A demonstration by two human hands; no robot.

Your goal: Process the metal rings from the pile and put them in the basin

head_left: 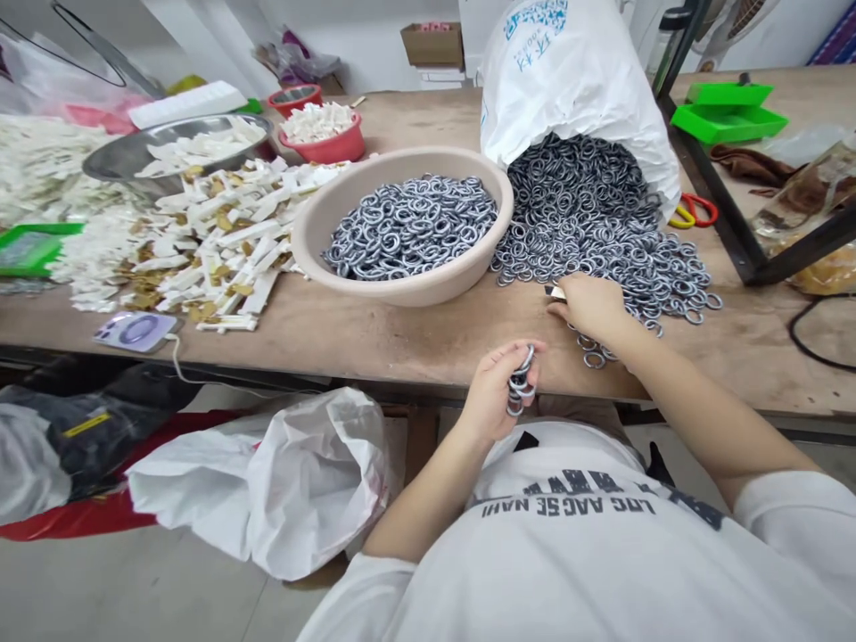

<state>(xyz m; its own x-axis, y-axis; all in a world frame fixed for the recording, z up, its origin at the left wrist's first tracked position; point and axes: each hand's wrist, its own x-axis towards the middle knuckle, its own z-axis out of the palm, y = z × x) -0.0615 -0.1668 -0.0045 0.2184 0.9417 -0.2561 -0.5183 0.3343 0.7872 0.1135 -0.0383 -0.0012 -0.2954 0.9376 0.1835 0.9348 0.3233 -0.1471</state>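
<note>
Several dark grey rings (520, 385) are gripped in my left hand (498, 388), just in front of the table edge. My right hand (592, 308) rests low over the tabletop by the near side of the ring pile, closed around a small tool (554, 292) with a black and pale tip; most of it is hidden by the fingers. Behind that hand, a heap of loose rings (602, 245) spills out of a white sack (568, 80) lying on its side. To the left stands a beige basin (401, 290) holding many more rings.
White plastic pieces (227, 232) with brownish parts cover the left of the table. A steel bowl (100, 165), red bowls (334, 147) and a phone (135, 331) are there too. At right are scissors (699, 211), a black metal frame (726, 218) and green trays (728, 120). A white bag (314, 481) sits below the edge.
</note>
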